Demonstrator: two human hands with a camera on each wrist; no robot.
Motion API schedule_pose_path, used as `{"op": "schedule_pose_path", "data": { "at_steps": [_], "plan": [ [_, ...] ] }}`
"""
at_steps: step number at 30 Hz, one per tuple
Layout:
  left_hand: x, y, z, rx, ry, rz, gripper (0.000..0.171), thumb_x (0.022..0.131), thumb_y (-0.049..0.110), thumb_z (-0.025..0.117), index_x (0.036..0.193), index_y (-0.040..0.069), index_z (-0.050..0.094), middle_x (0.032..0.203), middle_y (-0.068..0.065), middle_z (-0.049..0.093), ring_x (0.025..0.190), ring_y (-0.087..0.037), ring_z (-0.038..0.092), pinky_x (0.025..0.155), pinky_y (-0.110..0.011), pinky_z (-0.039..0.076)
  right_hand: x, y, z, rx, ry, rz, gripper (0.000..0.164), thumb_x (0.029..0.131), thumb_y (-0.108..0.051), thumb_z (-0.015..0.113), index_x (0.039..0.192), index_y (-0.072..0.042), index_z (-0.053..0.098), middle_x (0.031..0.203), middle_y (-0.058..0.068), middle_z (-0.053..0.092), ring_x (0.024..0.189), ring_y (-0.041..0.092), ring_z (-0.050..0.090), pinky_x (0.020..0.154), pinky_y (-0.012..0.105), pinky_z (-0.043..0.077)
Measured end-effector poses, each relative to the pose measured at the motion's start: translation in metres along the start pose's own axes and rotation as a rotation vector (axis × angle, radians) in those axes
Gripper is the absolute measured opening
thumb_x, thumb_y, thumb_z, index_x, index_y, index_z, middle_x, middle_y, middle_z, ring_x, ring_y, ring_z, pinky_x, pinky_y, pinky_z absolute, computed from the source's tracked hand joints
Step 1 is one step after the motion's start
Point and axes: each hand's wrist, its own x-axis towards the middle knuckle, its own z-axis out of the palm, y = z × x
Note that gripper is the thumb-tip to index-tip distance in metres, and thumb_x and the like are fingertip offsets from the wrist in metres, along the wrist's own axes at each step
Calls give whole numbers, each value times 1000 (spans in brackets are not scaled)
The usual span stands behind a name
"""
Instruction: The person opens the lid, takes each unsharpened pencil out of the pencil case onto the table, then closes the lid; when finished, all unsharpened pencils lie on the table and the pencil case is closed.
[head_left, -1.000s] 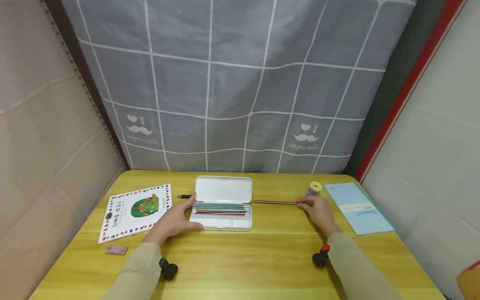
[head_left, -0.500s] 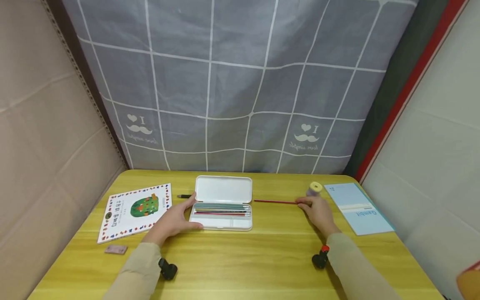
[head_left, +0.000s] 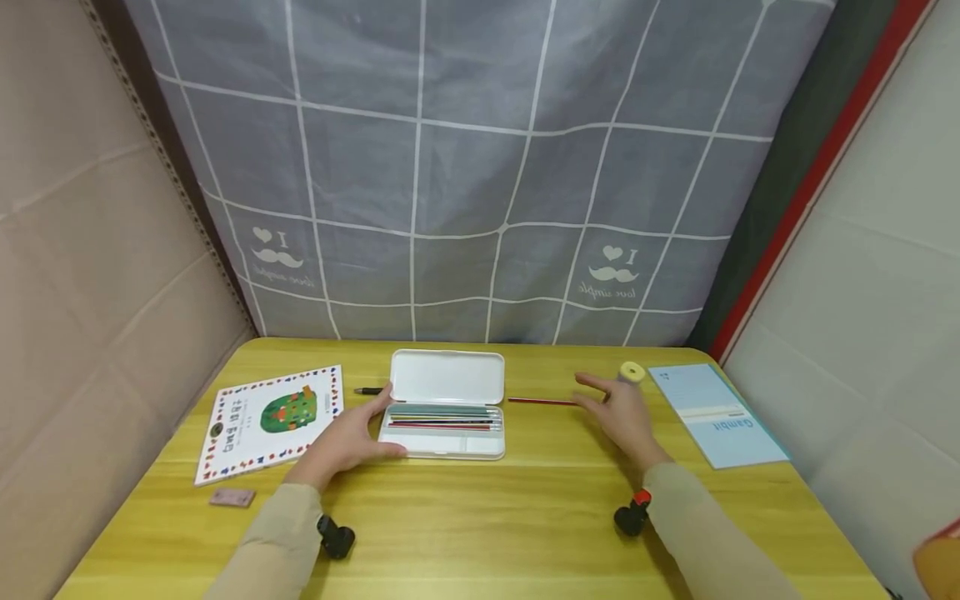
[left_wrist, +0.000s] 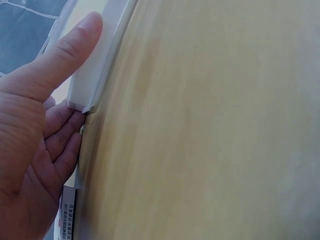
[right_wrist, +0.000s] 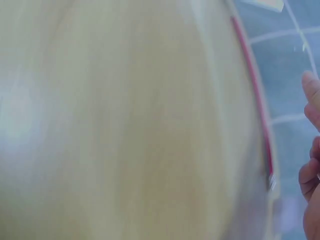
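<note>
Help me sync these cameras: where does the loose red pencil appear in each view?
Head: the red pencil is right of centre, between white case and right hand.
Left wrist: not in it.
Right wrist: it slants down the right side.
Shared landmark: the grey gridded cloth.

Black pen left of the pencil case, one end hidden at the left hand, yellow-topped object right of the pencil case, partly behind the right hand, orange object farther right, cut off, desk blurred in right wrist view
</note>
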Motion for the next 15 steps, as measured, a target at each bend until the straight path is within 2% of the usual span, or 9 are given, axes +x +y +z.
{"op": "schedule_pose_path", "data": {
  "at_steps": [3, 5, 6, 7, 9, 10, 11, 13, 15],
  "plan": [
    [-1, 0, 0, -5, 1, -2, 124, 73, 67, 86, 169, 27, 18, 161, -8, 47, 143, -47, 44, 110, -67, 40, 5, -16, 4, 122, -52, 30, 45, 95, -35, 80, 136, -19, 73, 45, -5, 37, 39, 10, 27, 37, 25, 26],
    [-1, 1, 0, -11, -2, -4, 124, 74, 66, 87, 169, 27, 18, 161, -8, 47, 143, -47, 44, 110, -67, 40, 7, -26, 6, 198, -85, 55, 45, 95, -38, 79, 136, -22, 73, 54, -2, 53, 41, 9, 25, 38, 24, 26],
    [-1, 1, 0, -14, -3, -5, 124, 74, 66, 87, 169, 27, 18, 161, -8, 47, 143, -47, 44, 110, -67, 40, 8, -30, 8, 224, -101, 67, 44, 94, -40, 79, 135, -24, 73, 65, -1, 64, 41, 9, 24, 39, 24, 27],
    [-1, 1, 1, -16, -4, -6, 124, 73, 66, 87, 169, 27, 18, 161, -7, 47, 143, -47, 44, 110, -67, 40, 9, -34, 9, 248, -117, 71, 44, 94, -40, 79, 135, -24, 74, 71, 6, 67, 42, 9, 24, 40, 24, 26],
    [-1, 1, 1, -16, -4, -7, 124, 73, 66, 87, 169, 27, 18, 162, -7, 46, 143, -46, 44, 110, -66, 40, 11, -42, 13, 289, -136, 72, 43, 94, -38, 80, 133, -22, 75, 100, 9, 77, 44, 11, 22, 40, 25, 25],
    [-1, 1, 0, -16, -4, -7, 124, 73, 66, 86, 169, 27, 18, 162, -7, 46, 143, -46, 44, 111, -66, 40, 12, -46, 15, 297, -140, 70, 41, 93, -38, 81, 131, -22, 76, 114, 8, 77, 48, 11, 28, 42, 24, 26],
    [-1, 1, 0, -14, -2, -6, 124, 73, 67, 86, 169, 27, 18, 161, -6, 47, 143, -46, 44, 111, -66, 40, 12, -49, 18, 308, -150, 71, 40, 93, -37, 81, 130, -21, 77, 119, 7, 77, 50, 13, 30, 43, 25, 26],
    [-2, 1, 0, -8, 0, -4, 124, 73, 67, 86, 169, 28, 18, 161, -6, 47, 143, -47, 45, 110, -66, 40, 13, -56, 25, 320, -165, 67, 37, 94, -34, 81, 127, -18, 79, 119, 5, 77, 62, 13, 45, 50, 25, 34],
    [-2, 0, -1, -6, 3, -2, 124, 73, 67, 86, 169, 28, 18, 161, -6, 47, 143, -47, 45, 110, -67, 40, 12, -62, 34, 330, -194, 62, 35, 93, -32, 81, 124, -16, 80, 122, -2, 76, 83, 13, 61, 62, 24, 45]
  ]
}}
